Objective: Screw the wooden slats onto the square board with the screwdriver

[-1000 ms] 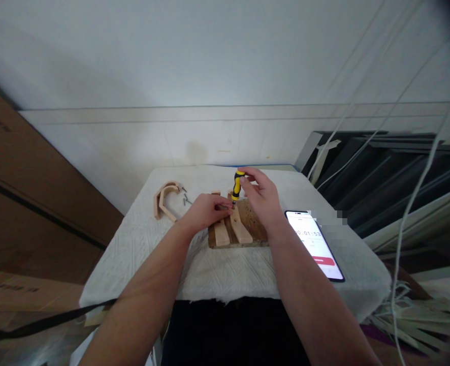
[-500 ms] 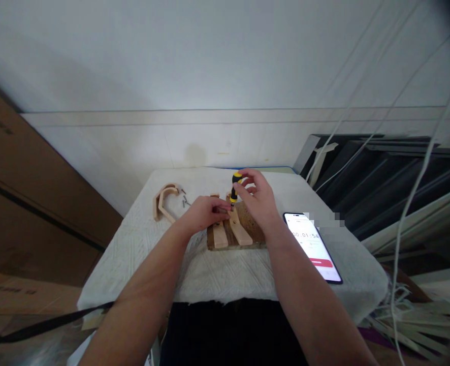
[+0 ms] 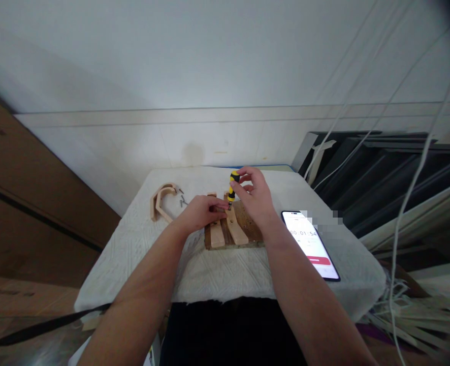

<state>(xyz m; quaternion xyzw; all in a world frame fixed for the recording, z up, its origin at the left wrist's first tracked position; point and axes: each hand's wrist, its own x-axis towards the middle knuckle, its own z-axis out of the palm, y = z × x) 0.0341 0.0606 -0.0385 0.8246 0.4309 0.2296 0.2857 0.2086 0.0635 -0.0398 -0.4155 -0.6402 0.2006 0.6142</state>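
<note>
My right hand grips a yellow-and-black screwdriver, held nearly upright. Its tip meets the upper part of a pale wooden piece with a hole in it. My left hand is beside the tip, thumb and forefinger close together against that piece; what they pinch, if anything, is hidden. A second pale wooden piece lies to its left, partly under my left fingers. Both rest on a dark, worn wooden board.
Curved wooden hooks and several screws lie left on the white tablecloth. A lit phone showing a timer lies right. A wall stands behind, cardboard boxes left, dark panels and a hanging white cable right.
The whole view has shifted slightly. The screwdriver leans a little more, and both hands keep nearly the same place at the wooden piece.
</note>
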